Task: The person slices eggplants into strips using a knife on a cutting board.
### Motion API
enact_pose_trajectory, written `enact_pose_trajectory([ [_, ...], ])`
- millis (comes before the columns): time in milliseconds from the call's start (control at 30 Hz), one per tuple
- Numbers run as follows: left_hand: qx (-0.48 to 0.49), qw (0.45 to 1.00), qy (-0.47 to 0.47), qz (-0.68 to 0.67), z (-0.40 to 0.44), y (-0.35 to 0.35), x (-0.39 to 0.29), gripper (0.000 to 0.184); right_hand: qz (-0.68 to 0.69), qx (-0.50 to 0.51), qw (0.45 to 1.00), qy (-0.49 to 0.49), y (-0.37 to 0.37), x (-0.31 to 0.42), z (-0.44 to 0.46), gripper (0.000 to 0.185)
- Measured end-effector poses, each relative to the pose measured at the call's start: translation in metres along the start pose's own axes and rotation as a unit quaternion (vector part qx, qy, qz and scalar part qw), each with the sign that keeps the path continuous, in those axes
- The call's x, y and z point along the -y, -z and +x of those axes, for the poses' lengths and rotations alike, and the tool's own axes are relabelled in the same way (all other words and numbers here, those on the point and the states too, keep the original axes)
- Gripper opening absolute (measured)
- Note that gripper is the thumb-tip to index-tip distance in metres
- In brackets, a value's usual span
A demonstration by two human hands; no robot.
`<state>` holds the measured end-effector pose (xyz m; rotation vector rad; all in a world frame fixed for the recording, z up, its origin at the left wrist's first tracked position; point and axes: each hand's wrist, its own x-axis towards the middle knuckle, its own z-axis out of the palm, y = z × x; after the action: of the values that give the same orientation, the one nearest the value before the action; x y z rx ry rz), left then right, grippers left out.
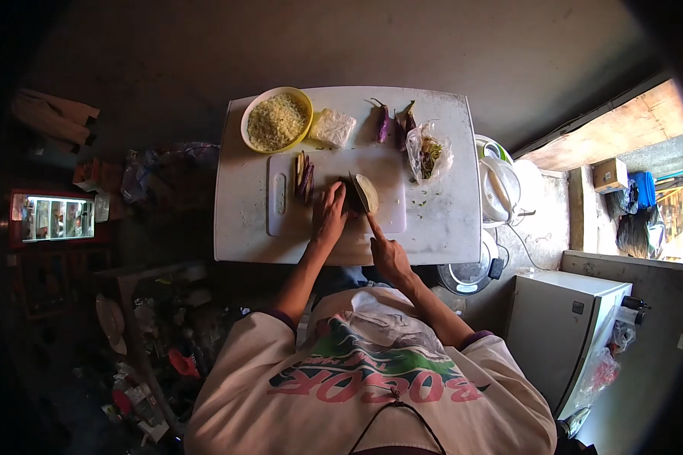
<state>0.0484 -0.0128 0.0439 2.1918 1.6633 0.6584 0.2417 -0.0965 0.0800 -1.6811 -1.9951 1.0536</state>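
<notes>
A: Hands?
B: Your right hand point(391, 258) is clamping the handle of a broad-bladed knife point(369, 195), index finger stretching toward the blade. Your left hand point(330, 213) is resting on the white cutting board point(332, 162), just left of the blade. Its grip isn't showing clearly; its own back and the shadow are hiding whatever is under the fingers.

A: Eggplant status?
B: Looks part-way. Cut eggplant pieces point(305, 178) are lying on the board's left side, near the slot. Whole eggplants point(383, 125) are lying at the table's far side, beyond the board, stems on. Those are looking uncut.

A: Other items?
B: Yellow bowl point(309, 127), holding pale chopped vegetable, is sitting at the table's far left corner. A plastic-wrapped white block point(333, 129) is sitting beside it. A clear plastic bag point(417, 144) with greenish contents is lying right of the board; small scraps are dotting the white table point(241, 227) below it.

A: Obstructions?
B: The cut pieces are crowding your left hand's side, and your left fingers are sitting near the blade. The bag is flanking the board, apart from your right hand.
</notes>
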Motion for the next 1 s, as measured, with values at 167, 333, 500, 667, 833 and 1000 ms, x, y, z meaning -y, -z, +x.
enact_pose_trajectory([
  [167, 0.012, 0.999, -0.031, -0.025, 0.003, -0.011, 0.017, 0.078, 0.044, -0.007, 0.999, 0.012, -0.005, -0.003, 0.002, 0.069],
  [333, 0.016, 0.998, -0.054, -0.032, 0.004, -0.012, 0.024, 0.081, 0.060, -0.008, 0.997, 0.038, -0.003, 0.000, 0.002, 0.069],
  [500, 0.022, 0.995, -0.084, -0.052, 0.009, -0.010, 0.027, 0.082, 0.080, -0.006, 0.995, 0.050, -0.003, -0.002, 0.003, 0.068],
  [667, 0.019, 0.994, -0.087, -0.061, 0.009, -0.010, 0.028, 0.081, 0.091, 0.007, 0.995, 0.035, -0.002, -0.002, 0.004, 0.072],
  [833, 0.037, 0.995, -0.063, -0.072, 0.006, -0.005, 0.021, 0.080, 0.096, -0.001, 0.995, 0.026, -0.004, -0.002, 0.002, 0.071],
  [1000, 0.020, 0.994, -0.078, -0.077, 0.008, -0.007, 0.022, 0.077, 0.057, -0.018, 0.998, -0.001, -0.002, 0.005, 0.001, 0.069],
])
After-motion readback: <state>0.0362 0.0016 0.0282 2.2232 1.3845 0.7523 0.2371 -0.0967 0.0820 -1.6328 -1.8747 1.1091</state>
